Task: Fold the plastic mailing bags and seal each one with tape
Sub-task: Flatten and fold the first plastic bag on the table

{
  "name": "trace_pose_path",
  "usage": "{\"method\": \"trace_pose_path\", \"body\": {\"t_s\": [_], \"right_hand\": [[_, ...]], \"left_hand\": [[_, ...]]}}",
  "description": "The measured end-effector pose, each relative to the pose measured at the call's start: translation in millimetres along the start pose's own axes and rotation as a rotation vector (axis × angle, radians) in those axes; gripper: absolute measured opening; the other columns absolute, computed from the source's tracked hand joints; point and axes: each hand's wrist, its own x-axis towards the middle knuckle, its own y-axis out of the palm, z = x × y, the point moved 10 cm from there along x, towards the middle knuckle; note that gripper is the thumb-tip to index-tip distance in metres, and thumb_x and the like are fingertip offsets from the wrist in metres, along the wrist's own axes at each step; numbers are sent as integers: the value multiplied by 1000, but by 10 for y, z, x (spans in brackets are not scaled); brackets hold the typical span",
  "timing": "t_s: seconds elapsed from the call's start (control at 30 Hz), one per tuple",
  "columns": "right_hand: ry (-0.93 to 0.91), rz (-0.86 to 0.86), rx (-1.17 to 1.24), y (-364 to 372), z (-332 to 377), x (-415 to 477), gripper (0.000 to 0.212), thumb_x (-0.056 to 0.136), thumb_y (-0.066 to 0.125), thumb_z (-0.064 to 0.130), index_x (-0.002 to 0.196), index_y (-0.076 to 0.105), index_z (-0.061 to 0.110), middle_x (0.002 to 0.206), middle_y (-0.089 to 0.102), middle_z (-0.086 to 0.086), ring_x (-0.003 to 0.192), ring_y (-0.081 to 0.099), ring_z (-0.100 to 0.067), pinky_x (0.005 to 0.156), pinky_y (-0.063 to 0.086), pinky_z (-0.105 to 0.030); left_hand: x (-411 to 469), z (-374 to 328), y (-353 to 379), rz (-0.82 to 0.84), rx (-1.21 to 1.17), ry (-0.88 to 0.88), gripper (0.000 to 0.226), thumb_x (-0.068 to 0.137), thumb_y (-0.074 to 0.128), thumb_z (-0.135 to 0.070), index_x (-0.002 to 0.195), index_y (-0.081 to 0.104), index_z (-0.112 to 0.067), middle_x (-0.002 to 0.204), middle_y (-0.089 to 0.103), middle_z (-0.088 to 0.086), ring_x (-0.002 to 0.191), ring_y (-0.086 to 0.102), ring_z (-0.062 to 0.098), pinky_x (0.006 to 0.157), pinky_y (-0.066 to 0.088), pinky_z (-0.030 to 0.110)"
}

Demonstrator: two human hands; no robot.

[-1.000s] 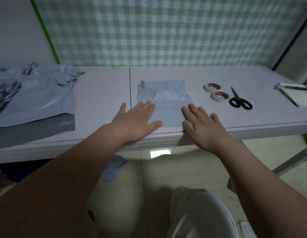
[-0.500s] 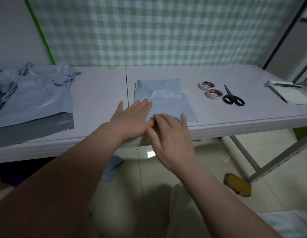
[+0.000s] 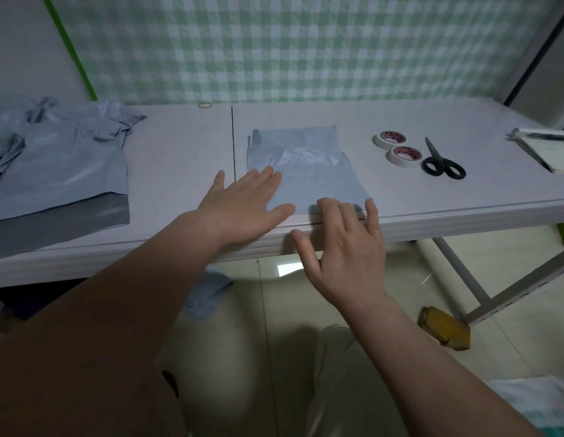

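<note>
Step in hand, as I read it: flattening the crease on the folded mailing bag (image 3: 309,181), which lies mid-table at the near edge of the table (image 3: 179,159), just right of the tabletop seam. Left hand (image 3: 242,205) is palm-down on the bag's lower left corner, fingers straight and slightly spread, thumb along the near edge. Right hand (image 3: 350,250) has fingers loosely spread, fingertips (image 3: 327,205) touching the bag's near edge, thumb splayed off the table front, pinching nothing. To do it well: pin with the left, sweep the right outward along the crease so trapped air escapes, and square the edges before going for tape. Bag is thin blue-grey plastic film, slick, with a glossy wrinkled patch in the middle. It is roughly rectangular and probably springs open if released. Two tape rolls (image 3: 404,154), white rings with red print, sit well to the right, black-handled scissors (image 3: 443,162) just beside them. Pile of unfolded bags (image 3: 60,175) at left, crumpled, dark grey lining showing.
</note>
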Motion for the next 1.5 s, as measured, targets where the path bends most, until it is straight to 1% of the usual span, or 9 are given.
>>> {"method": "trace_pose_path", "body": {"t_s": [0.4, 0.47, 0.53, 0.63, 0.73, 0.9, 1.2, 1.33, 1.5], "right_hand": [[78, 35, -142, -97, -410, -11, 50, 87, 43, 55, 107, 58, 12, 93, 58, -3, 92, 57, -24, 113, 21, -43], [55, 34, -142, -91, -362, -19, 49, 85, 45, 57, 106, 59, 15, 92, 56, -4, 92, 56, -24, 113, 21, -43], [13, 46, -152, -68, -306, -38, 50, 83, 47, 61, 107, 60, 19, 93, 54, -6, 95, 55, -24, 112, 21, -44], [-17, 79, -185, -14, -286, -73, 57, 82, 46, 65, 116, 59, 21, 98, 53, -11, 103, 53, -28, 110, 20, -47], [-2, 91, -194, 22, -309, -92, 60, 82, 44, 67, 119, 58, 22, 104, 54, -13, 110, 52, -29, 110, 19, -49], [-1, 66, -215, 26, -306, -95, 63, 79, 47, 71, 116, 58, 21, 103, 54, -13, 109, 54, -29, 110, 18, -49], [5, 40, -189, 12, -298, -82, 62, 71, 61, 69, 108, 59, 18, 100, 53, -13, 105, 54, -30, 109, 19, -50], [2, 52, -173, 28, -304, -83, 62, 70, 62, 68, 106, 59, 17, 101, 53, -13, 104, 54, -30, 110, 21, -49], [14, 40, -186, 16, -322, -96, 65, 68, 65, 67, 104, 57, 13, 100, 52, -10, 104, 55, -30, 110, 20, -50]], "left_hand": [[-51, -19, -37, 9, -34, 6, 65, 96, 18, -57, 152, -3, -30, 160, -11, -9, 146, -9, 8, 117, -9, 50], [-79, -139, -165, -120, -30, 63, 58, 99, 26, -48, 152, 6, -33, 161, -7, -6, 147, -7, 12, 116, -8, 51], [-161, -386, -347, -328, 6, 165, 50, 98, 41, -31, 146, 30, -38, 158, 16, -1, 146, 9, 16, 115, -6, 50], [-285, -749, -340, -453, 25, 274, 40, 87, 59, -16, 124, 62, -33, 122, 54, 1, 121, 42, 25, 116, 1, 45], [-397, -786, -285, -590, 2, 260, 33, 76, 58, -7, 102, 73, -19, 90, 61, 3, 95, 54, 29, 112, 19, 52], [-511, -678, -285, -644, 24, 161, 45, 75, 32, -24, 86, 74, -15, 84, 65, -1, 98, 56, 27, 109, 24, 51], [-732, -95, -315, -694, -74, 17, 40, 78, 35, -23, 83, 73, -14, 89, 66, -2, 109, 48, 28, 106, 29, 50], [-782, 24, -301, -676, -92, 8, 41, 79, 34, -23, 86, 73, -12, 90, 67, -2, 109, 50, 30, 99, 40, 50], [-826, 87, -308, -704, -103, -12, 39, 78, 35, -23, 83, 72, -12, 88, 68, -3, 110, 51, 30, 94, 40, 39]]}}
